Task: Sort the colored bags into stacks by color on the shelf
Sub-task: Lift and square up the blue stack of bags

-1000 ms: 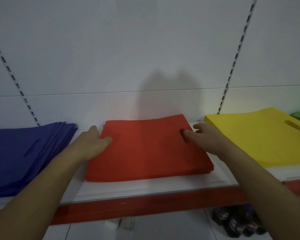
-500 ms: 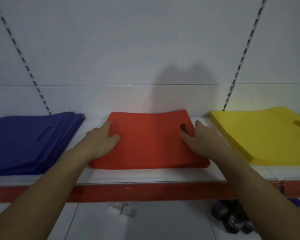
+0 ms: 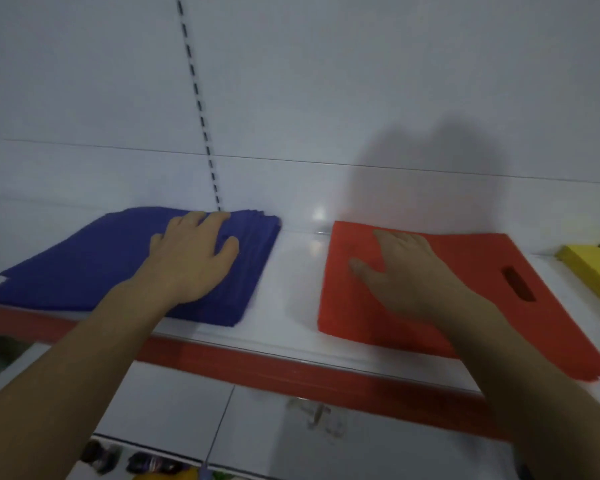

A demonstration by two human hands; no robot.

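Note:
A stack of blue bags point(image 3: 83, 268) lies on the left of the white shelf point(image 3: 291, 271). My left hand point(image 3: 194, 254) rests flat on its right part, fingers spread toward the back wall. A stack of red bags point(image 3: 534, 271) with a slot handle lies to the right of a bare gap. My right hand point(image 3: 402, 271) lies flat on the left half of the red stack, fingers straight. A corner of the yellow stack point(image 3: 593, 271) shows at the far right edge.
The shelf has a red front strip point(image 3: 257, 365) and a white back wall with a slotted upright point(image 3: 201, 116). Below, a lower shelf holds small dark packets point(image 3: 142, 462). The red stack's near right corner overhangs the shelf edge.
My left hand has left the red stack and now rests on the blue stack. My right hand moved from the red stack's right side to its left half. The view swung left.

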